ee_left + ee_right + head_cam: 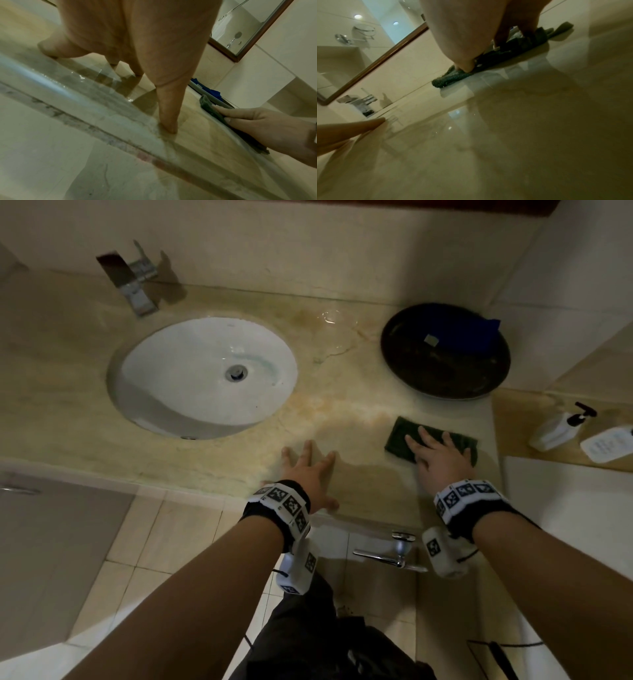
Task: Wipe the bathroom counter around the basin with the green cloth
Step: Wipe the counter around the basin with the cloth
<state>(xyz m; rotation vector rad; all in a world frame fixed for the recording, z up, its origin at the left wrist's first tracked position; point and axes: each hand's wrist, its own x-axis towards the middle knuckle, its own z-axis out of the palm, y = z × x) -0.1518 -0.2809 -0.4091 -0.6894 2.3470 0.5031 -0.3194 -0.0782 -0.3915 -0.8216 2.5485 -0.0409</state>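
- Right hand [440,458] flat, fingers spread, presses folded dark green cloth [400,438] at lower right of head view, likely to drag it.
- Left hand [310,474] splayed, holds nothing, bracing on glossy beige marble counter [342,412].
- White oval basin [205,374] sits center-left, apart from cloth.

Basin [205,374] sits left in the worktop [342,412], tap [137,285] behind it; tray [445,361] far right, cloth [397,436] near right.
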